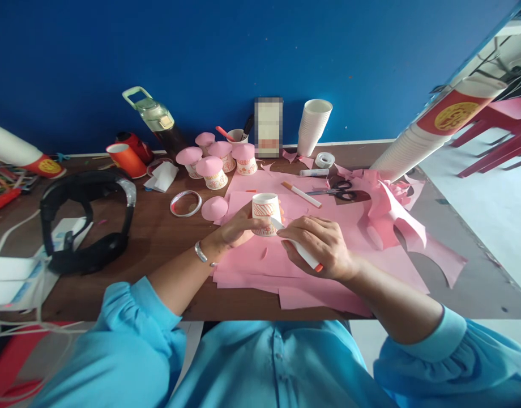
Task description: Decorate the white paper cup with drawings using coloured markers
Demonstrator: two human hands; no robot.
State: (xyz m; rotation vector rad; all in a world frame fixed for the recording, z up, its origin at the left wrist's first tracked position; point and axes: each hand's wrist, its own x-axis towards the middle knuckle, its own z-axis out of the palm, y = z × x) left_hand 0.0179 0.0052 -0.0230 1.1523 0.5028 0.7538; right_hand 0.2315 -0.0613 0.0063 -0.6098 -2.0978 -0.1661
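Note:
My left hand (239, 226) grips a small white paper cup (265, 208) with orange-red stripes and patterns drawn on its side. In my right hand (317, 246) is a white marker (303, 255) with a red end. Its front end points at the cup's side; whether the tip touches is too small to tell. Pink paper sheets (247, 263) lie beneath both hands. Near my left hand, a pink paper cone (214, 209) rests on the table. Behind it stand several decorated cups with pink cone tops (212, 171).
At the back are a phone (268, 127), stacked white cups (314, 127) and a bottle (154, 119). Scissors (341, 191), another marker (302, 195) and pink scraps (396, 215) lie to the right. Tape rolls (186, 204) and a black headband-like device (88, 221) are on the left.

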